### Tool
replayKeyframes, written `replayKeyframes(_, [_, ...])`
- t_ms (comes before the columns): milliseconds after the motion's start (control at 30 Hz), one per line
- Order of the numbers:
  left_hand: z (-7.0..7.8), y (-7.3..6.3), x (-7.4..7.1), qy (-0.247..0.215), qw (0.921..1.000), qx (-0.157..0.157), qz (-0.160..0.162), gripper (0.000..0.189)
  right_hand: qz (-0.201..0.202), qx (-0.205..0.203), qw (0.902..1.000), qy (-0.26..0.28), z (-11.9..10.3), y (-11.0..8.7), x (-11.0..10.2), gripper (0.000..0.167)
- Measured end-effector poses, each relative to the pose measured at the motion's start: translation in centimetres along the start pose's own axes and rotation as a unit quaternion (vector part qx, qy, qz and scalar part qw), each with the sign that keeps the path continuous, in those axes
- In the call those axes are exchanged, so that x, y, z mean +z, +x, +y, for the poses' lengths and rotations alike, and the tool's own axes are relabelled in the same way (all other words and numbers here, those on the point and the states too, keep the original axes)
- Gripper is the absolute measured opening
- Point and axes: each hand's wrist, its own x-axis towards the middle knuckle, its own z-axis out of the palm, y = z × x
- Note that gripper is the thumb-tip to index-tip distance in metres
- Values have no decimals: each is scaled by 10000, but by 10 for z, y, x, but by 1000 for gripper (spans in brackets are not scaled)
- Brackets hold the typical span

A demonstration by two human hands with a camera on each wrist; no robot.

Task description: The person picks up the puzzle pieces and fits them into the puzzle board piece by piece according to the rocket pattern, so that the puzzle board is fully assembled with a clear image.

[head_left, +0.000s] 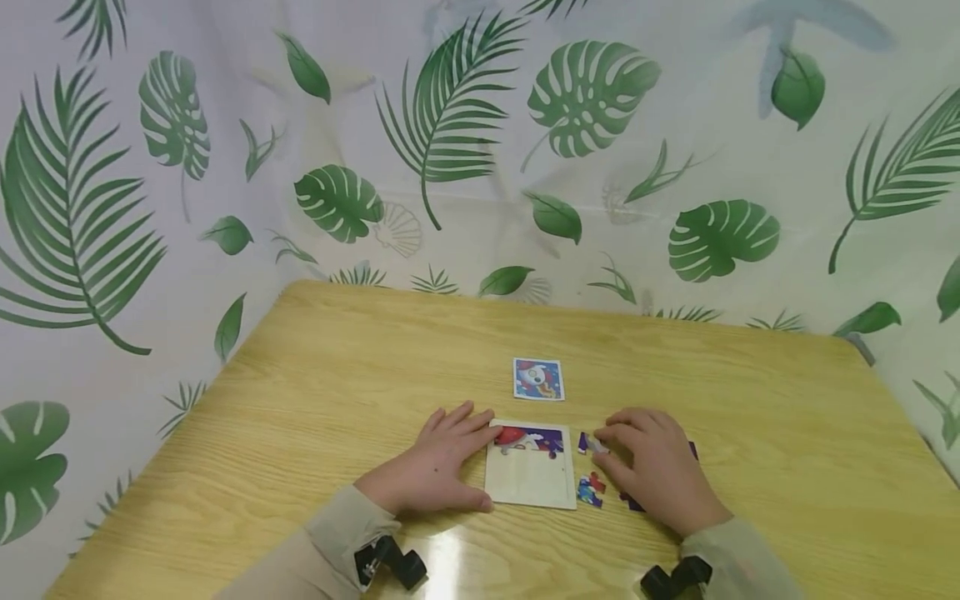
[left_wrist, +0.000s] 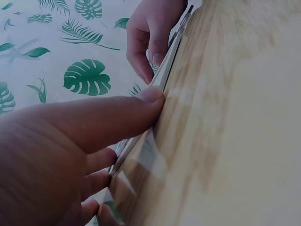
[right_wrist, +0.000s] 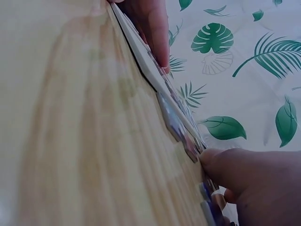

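Observation:
A square jigsaw tray (head_left: 531,483) lies on the table, its upper strip filled with joined pieces showing a red and white figure on dark blue. My left hand (head_left: 442,467) rests along the tray's left side, fingers spread, with fingertips at the upper corner and the thumb by the lower one. Right of the tray, my right hand (head_left: 656,462) pinches a puzzle piece (head_left: 596,444) between thumb and fingertips, low at the tabletop. Below that piece lie blue and red loose pieces (head_left: 590,492). More dark blue pieces (head_left: 633,503) are partly hidden under the right hand.
A small square picture card (head_left: 538,380) with a white character lies behind the tray. The wooden table (head_left: 360,358) reaches back to a white leaf-printed curtain (head_left: 465,250). Dark camera mounts (head_left: 393,562) sit on both wrists.

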Motion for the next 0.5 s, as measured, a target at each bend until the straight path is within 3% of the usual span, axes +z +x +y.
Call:
replayKeyframes(300, [-3,0,-1,13,10000,38,70,98,-54,249,9979,591,-6,13,1,15])
replayKeyframes(500, [-4,-3,-3,0,10000,-11,61,98,-41,623,9889,1351,-27,20,12,14])
